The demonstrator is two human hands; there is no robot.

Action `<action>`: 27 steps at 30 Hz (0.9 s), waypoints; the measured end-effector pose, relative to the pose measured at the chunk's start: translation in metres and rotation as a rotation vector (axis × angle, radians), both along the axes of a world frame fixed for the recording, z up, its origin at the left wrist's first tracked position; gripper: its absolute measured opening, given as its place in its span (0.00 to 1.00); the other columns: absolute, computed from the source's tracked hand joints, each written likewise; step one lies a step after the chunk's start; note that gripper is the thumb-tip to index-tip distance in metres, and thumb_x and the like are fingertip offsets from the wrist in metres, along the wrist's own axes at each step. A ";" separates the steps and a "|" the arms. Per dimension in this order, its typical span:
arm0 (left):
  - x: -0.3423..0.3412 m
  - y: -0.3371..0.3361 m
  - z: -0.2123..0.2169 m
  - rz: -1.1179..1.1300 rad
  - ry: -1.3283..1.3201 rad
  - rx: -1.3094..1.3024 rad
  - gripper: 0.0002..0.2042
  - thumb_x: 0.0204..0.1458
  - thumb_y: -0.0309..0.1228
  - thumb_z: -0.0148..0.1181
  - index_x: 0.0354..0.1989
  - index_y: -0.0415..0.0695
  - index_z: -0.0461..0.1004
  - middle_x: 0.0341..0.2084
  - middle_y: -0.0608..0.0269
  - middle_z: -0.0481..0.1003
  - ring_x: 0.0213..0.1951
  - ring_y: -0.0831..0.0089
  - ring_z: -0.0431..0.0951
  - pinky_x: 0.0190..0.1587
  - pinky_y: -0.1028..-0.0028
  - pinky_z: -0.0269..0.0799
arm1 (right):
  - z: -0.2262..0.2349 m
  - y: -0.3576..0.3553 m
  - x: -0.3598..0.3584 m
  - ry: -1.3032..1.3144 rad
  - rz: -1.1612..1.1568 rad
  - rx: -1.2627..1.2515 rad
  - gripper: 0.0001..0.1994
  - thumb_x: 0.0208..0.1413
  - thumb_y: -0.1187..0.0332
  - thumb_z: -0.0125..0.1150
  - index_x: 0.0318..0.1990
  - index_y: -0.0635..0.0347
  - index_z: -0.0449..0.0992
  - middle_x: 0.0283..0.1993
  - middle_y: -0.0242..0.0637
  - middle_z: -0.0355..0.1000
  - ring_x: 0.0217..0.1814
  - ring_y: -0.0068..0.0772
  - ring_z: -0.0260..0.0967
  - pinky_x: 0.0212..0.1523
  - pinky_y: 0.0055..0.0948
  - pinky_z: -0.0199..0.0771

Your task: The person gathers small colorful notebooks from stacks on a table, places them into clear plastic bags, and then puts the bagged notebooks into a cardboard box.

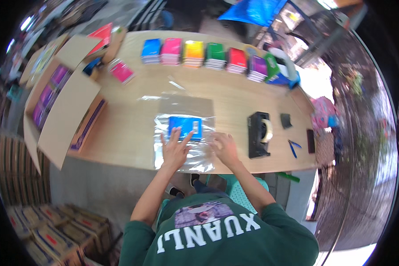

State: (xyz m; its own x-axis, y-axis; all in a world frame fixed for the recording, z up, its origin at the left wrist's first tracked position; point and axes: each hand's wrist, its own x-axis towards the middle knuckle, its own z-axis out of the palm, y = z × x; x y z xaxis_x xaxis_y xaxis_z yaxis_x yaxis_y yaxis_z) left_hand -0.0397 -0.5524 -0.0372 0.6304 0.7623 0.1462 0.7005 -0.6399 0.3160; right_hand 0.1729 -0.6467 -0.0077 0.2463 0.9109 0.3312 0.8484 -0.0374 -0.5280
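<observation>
A blue booklet (186, 127) with a small white label lies on a clear plastic bag (186, 162) at the table's front middle; I cannot tell if it is inside the bag. Spread fingers of my left hand (174, 150) rest on the booklet's lower edge and the film below it. My right hand (224, 148) is at the bag's right edge, its fingers bent together on the film. Creases and glare run across the plastic around the booklet.
Along the far edge stand stacks of coloured booklets (193, 54). A pink packet (121, 72) lies near an open cardboard box (71, 106) on the left. To the right are a black tape dispenser (258, 135), blue-handled pliers (293, 147) and a dark phone-like slab (310, 141).
</observation>
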 end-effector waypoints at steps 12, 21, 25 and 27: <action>0.009 -0.003 0.007 -0.023 0.049 -0.002 0.31 0.54 0.45 0.61 0.67 0.70 0.61 0.65 0.48 0.59 0.70 0.54 0.54 0.65 0.30 0.31 | 0.007 -0.138 0.161 0.902 -0.712 -0.210 0.11 0.52 0.65 0.69 0.33 0.65 0.82 0.36 0.36 0.76 0.31 0.29 0.67 0.32 0.25 0.61; 0.000 -0.004 -0.004 0.001 0.010 -0.011 0.32 0.52 0.46 0.63 0.67 0.74 0.60 0.67 0.51 0.56 0.71 0.57 0.52 0.64 0.28 0.33 | -0.069 -0.146 0.057 2.109 -0.707 0.212 0.06 0.61 0.66 0.60 0.38 0.57 0.75 0.29 0.32 0.73 0.29 0.28 0.71 0.27 0.27 0.71; 0.000 -0.005 0.000 0.026 -0.014 -0.101 0.35 0.49 0.41 0.67 0.67 0.76 0.60 0.68 0.53 0.51 0.72 0.56 0.49 0.65 0.30 0.34 | -0.009 -0.037 0.013 1.514 -0.094 0.014 0.06 0.60 0.67 0.61 0.36 0.59 0.77 0.28 0.32 0.74 0.26 0.26 0.69 0.26 0.24 0.68; -0.003 -0.009 0.000 0.065 -0.047 -0.081 0.36 0.48 0.40 0.68 0.67 0.75 0.60 0.68 0.53 0.54 0.72 0.57 0.49 0.65 0.31 0.34 | 0.039 0.045 0.001 0.809 0.143 -0.313 0.10 0.57 0.66 0.64 0.27 0.61 0.75 0.21 0.31 0.69 0.25 0.23 0.69 0.25 0.26 0.65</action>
State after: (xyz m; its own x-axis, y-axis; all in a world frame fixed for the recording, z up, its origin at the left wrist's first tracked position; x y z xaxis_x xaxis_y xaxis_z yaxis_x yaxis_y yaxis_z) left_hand -0.0426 -0.5613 -0.0371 0.5729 0.8122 0.1102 0.7233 -0.5642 0.3981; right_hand 0.1741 -0.6020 0.0313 0.1743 0.9706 -0.1659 0.2256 -0.2033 -0.9528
